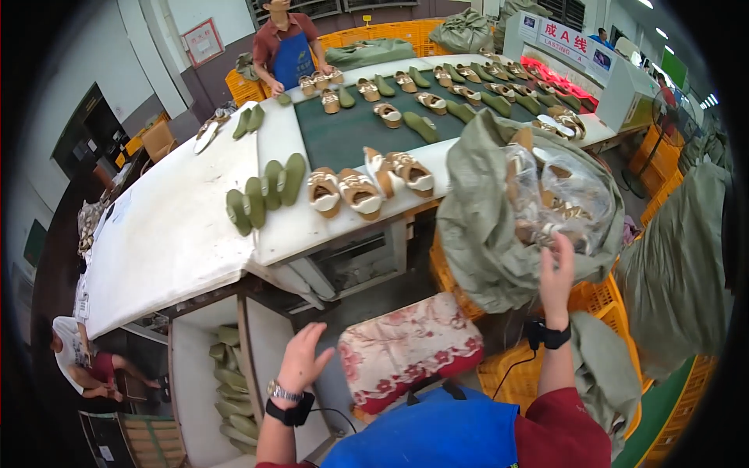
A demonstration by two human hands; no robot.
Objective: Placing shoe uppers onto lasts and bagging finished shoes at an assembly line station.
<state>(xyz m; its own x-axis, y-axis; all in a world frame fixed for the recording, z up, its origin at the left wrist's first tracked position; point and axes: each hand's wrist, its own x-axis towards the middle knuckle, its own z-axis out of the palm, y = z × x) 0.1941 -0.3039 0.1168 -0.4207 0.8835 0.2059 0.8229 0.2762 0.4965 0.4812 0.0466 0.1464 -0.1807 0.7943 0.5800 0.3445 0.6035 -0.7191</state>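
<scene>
The right hand (556, 277) is overlapping the near rim of a grey-green sack (477, 234), fingers slightly parted against the clear-bagged sneakers (568, 191) inside; I cannot tell whether they are gripping one. The left hand (302, 360) is hanging with fingers spread wide, holding nothing, with open air around it between a bin (193, 366) and a flowered cushion (409, 343). The sack is crowding the near edge of the white worktable (172, 226), whose top is stretching leftward to a curved outer edge. Along the near edge, four tan-and-white sneakers (360, 193) are standing; four green shoe lasts (272, 184) are lying left of them, and two more (248, 122) are lying farther back. The bin is holding others, too overlapped to count. One apron-wearing person (286, 54) is standing across the table.
</scene>
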